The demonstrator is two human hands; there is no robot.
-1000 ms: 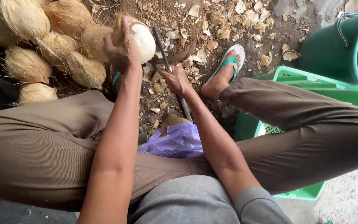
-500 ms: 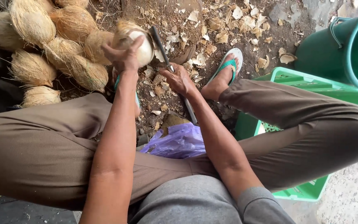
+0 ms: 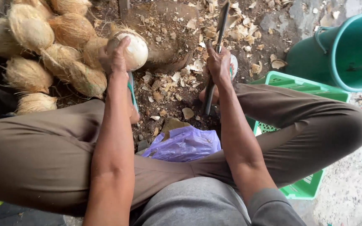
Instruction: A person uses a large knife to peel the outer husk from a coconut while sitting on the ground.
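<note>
Left hand [image 3: 115, 56] is wrapped tight around a half-peeled coconut [image 3: 134, 51], holding it at the edge of the wooden stump [image 3: 168, 31]. Right hand [image 3: 218, 62] is clenched on a long machete [image 3: 215, 54], blade pointing away over the stump. Pile of husky coconuts [image 3: 42, 46] sits just left of it, green bucket [image 3: 352, 50] off right.

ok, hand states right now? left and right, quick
Left hand: closed on a partly husked coconut, held above the ground.
Right hand: closed around the handle of a long knife, blade pointing away.
</note>
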